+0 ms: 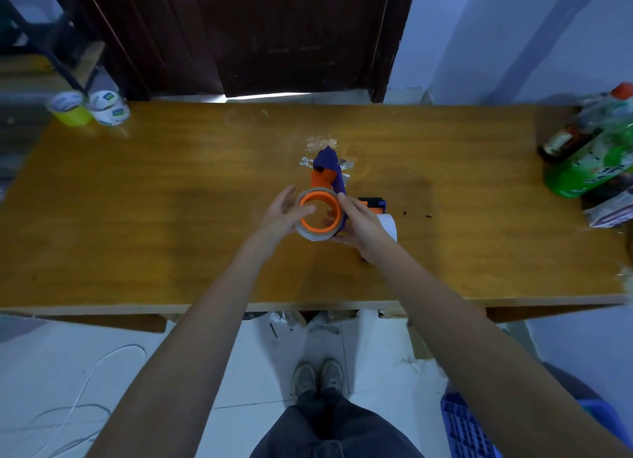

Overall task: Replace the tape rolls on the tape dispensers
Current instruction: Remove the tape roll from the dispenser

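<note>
Both my hands are on the tape dispenser (327, 175) mid-table, held just above the wooden table (171, 201). My right hand (363, 230) wraps the dispenser's lower body from the right side, fingers clamped under and around it. My left hand (284, 214) is flat against the left face of the tape roll (313, 233), fingers spread and touching the roll's rim and the orange hub (320, 211), not curled around anything. The roll sits on the hub, clear-grey tape around an orange ring. The purple and orange nose of the dispenser points away from my grip, up-table. Just behind my right hand, touching or nearly touching it, lies a second dispenser (375, 204) with a white roll (388, 226), partly hidden by my wrist. Scraps of clear tape (320, 144) lie past the nose. Far left of my left hand: a yellow roll (70, 110) and a white-labelled roll (109, 110), side by side. Far right: green bottles (596, 149).
</note>
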Tool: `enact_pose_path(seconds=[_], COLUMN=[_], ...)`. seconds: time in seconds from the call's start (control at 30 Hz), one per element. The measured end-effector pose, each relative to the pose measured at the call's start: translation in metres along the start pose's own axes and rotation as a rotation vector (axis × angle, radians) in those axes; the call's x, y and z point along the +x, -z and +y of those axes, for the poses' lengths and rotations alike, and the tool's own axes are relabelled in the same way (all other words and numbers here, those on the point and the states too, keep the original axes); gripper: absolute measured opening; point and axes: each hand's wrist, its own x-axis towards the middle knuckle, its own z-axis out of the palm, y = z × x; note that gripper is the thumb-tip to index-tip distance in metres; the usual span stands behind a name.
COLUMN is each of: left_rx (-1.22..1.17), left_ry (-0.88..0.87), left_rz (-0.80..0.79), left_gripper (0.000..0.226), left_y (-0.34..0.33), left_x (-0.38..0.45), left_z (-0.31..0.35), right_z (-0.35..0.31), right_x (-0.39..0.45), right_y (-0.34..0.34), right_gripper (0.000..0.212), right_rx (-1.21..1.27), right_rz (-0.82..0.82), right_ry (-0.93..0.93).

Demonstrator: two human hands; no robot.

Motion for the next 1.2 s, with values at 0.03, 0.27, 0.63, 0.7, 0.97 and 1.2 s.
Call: enact_pose_path(seconds=[0.03, 0.27, 0.63, 0.7, 0.97, 1.2], left_rx=[0.134, 0.362, 0.411, 0.389, 0.313, 0.180], left_ry=[-0.049, -0.453, -0.477, -0.463, -0.444, -0.480], left_rz=[-0.033, -0.096, -0.107, -0.111, -0.151, -0.082], left_gripper=[0.090, 0.095, 0.085, 0.085, 0.084, 0.086], left_y=[0.002, -0.001, 0.010, 0.010, 0.011, 0.007], left_x=[-0.001, -0.003, -0.002, -0.003, -0.008, -0.011], left_z=[-0.003, -0.018, -0.015, -0.011, 0.001, 0.012], right_z=[-0.001, -0.004, 0.002, 0.002, 0.001, -0.009], right_x=[0.000, 0.000, -0.005, -0.007, -0.013, -0.009], right_y=[0.001, 0.002, 0.013, 0.011, 0.005, -0.009], right_gripper=[0.051, 0.054, 0.052, 0.051, 0.042, 0.045], right_rx=[-0.007, -0.049, 0.028, 0.025, 0.195, 0.245], right_rz=[0.001, -0.007, -0.124, -0.143, -0.204, -0.141], right_ry=[-0.003, 0.006, -0.026, -0.017, -0.001, 0.017])
